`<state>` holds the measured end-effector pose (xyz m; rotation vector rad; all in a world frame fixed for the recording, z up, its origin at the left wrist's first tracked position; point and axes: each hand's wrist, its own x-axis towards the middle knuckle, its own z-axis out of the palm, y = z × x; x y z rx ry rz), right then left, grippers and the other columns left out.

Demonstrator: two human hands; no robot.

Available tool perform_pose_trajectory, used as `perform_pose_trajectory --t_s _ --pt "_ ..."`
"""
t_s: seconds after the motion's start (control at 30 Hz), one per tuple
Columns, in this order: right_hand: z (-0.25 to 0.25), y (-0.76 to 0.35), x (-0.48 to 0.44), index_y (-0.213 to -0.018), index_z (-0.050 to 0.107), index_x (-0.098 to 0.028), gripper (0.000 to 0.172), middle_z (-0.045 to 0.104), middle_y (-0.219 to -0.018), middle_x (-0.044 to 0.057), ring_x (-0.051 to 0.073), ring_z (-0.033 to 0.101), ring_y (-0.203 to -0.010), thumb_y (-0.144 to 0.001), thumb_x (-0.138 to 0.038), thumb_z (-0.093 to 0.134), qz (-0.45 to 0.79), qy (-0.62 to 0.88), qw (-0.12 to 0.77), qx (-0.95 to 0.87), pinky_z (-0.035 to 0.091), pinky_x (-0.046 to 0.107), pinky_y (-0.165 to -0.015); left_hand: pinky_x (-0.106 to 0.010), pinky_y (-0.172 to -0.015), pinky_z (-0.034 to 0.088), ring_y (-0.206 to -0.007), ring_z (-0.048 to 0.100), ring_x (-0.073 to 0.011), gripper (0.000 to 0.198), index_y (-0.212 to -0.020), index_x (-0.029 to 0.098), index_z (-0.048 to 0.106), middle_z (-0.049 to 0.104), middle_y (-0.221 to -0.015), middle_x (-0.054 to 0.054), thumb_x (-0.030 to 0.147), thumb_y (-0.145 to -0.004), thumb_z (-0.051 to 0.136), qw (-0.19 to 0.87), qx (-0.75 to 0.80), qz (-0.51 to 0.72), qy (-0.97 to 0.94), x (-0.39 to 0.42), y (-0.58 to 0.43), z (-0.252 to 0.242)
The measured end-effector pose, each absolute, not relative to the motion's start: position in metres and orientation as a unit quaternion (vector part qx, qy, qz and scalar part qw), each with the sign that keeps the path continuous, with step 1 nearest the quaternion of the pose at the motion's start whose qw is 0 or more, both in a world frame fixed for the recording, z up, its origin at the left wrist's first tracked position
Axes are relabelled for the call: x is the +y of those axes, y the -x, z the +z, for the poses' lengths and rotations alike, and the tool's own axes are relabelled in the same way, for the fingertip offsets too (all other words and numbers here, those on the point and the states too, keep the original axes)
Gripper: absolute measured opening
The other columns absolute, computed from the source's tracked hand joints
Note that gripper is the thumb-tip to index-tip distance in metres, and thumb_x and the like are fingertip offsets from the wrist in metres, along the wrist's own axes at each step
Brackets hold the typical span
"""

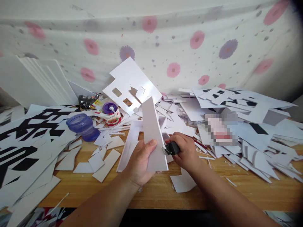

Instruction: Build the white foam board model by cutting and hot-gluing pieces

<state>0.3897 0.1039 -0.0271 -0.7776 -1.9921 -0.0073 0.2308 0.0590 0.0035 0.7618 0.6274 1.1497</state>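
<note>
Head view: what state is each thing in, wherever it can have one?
Left hand, closed on the panel
Right hand, closed on the cutter
Panel, held up, slightly tilted
Cutter, blade out, at the panel's edge
Cutout board, tilted, openings cut through
Boards, standing on edge
Tub, upright, purple item in its mouth
Scraps, strewn loose

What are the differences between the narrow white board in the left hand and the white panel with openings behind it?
The narrow white board is strip-like; the white panel is broader. The board's visible face has no openings, whereas the panel has several. The left hand grips the board; neither hand touches the panel. Both are white.
</note>
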Motion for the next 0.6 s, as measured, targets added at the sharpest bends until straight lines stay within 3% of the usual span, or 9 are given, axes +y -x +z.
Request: perform_pose_trajectory --t_s 0.37,0.47,0.6 --pt "-0.028 -0.387 0.113 -0.08 0.058 -0.022 0.014 0.06 -0.066 0.001 0.015 0.055 -0.061 -0.072 -0.014 0.05 -0.005 0.366 0.514 -0.776 0.039 0.025 -0.055 -0.015 -0.037 0.032 -0.039 0.045 -0.0063 0.036 -0.065 0.014 0.059 0.053 -0.048 0.002 0.044 -0.07 0.078 0.729 0.278 0.527 -0.336 0.049 -0.241 0.005" --pt "-0.029 -0.396 0.128 -0.072 0.055 -0.022 0.004 0.057 -0.062 0.0 0.015 0.052 -0.057 -0.075 -0.021 0.052 -0.006 0.444 0.528 -0.724 0.036 0.025 -0.053 -0.016 -0.045 0.038 -0.047 0.051 -0.0071 0.033 -0.072 0.013 0.064 0.06 -0.057 0.0 0.041 -0.067 0.081 0.744 0.279 0.505 -0.338 0.047 -0.246 0.006" --pt "-0.027 -0.424 0.154 -0.068 0.049 -0.021 0.024 0.048 -0.053 -0.003 0.014 0.04 -0.047 -0.088 -0.036 0.046 -0.012 0.551 0.57 -0.609 0.029 0.025 -0.047 -0.021 -0.055 0.047 -0.055 0.057 -0.0107 0.037 -0.085 0.013 0.068 0.066 -0.068 -0.003 0.043 -0.067 0.081 0.727 0.327 0.494 -0.346 0.051 -0.246 0.003"
